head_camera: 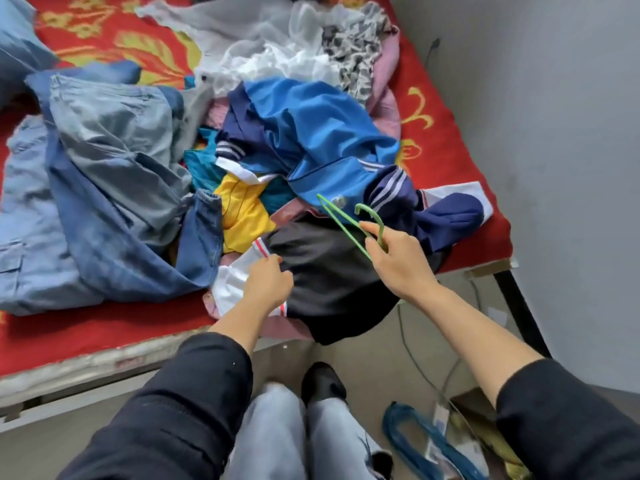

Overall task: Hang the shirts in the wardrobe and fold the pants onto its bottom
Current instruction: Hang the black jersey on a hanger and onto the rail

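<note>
So the bed (450,140) with the red blanket fills everything from 9 round to 2 o'clock, and no wardrobe is in shot. Jeans (104,161) sprawl at 9 o'clock, and the blue jacket (322,133) tops the heap at 12. A black garment (329,271) hangs over the bed edge near centre.

The white shirt (235,275) with red trim (I think it's a shirt) sits at the heap's 7 o'clock corner. The left hand (268,284) is pinching its edge, fingers curled onto the fabric.

The right hand (398,261) is wrapped round a green hanger (346,226) just below the hook. The hanger's long axis runs from 4 to 10 o'clock over the black garment, far tip aimed at 10, hook curling up toward 12.

My read: it's the hang-a-shirt step, just starting. Next up is pulling the white one free of the heap, finding the neck opening and feeding the hanger's tip in.
</note>
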A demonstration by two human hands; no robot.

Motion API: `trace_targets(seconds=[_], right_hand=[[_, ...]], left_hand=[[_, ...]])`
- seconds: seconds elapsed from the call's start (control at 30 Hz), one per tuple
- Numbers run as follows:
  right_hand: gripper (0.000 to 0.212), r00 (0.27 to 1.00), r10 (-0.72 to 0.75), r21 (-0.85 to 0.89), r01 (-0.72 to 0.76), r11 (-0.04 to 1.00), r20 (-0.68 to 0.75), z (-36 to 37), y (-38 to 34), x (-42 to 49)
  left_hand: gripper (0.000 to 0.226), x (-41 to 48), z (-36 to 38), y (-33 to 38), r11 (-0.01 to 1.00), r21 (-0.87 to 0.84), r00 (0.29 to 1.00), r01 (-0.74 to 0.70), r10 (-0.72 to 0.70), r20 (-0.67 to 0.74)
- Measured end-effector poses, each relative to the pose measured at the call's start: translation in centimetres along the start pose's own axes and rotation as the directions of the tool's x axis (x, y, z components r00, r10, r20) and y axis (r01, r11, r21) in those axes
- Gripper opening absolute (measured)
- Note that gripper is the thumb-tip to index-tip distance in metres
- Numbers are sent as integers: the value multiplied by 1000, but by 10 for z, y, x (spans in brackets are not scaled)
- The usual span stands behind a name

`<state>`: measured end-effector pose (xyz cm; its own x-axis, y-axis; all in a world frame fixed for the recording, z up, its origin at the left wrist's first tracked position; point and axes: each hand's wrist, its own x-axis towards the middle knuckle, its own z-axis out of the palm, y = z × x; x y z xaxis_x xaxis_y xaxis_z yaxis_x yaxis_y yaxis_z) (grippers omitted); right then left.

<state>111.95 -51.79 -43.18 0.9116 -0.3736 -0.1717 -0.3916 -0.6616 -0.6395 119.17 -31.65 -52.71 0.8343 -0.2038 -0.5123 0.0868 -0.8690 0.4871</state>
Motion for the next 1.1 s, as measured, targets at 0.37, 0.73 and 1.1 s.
trace_targets(seconds=[0.37, 0.73, 1.1], right_hand=[[16, 980, 189, 77, -184, 980, -55, 33, 47, 88], [14, 963, 164, 250, -108, 962, -214, 35, 14, 96], [27, 993, 112, 317, -115, 941, 28, -19, -56, 82]], left_hand=[[76, 133, 43, -2, 970, 244, 992, 25, -55, 116], [17, 109, 1, 13, 854, -503, 936, 132, 59, 346], [14, 1, -162, 90, 676, -733, 861, -78, 416, 293]])
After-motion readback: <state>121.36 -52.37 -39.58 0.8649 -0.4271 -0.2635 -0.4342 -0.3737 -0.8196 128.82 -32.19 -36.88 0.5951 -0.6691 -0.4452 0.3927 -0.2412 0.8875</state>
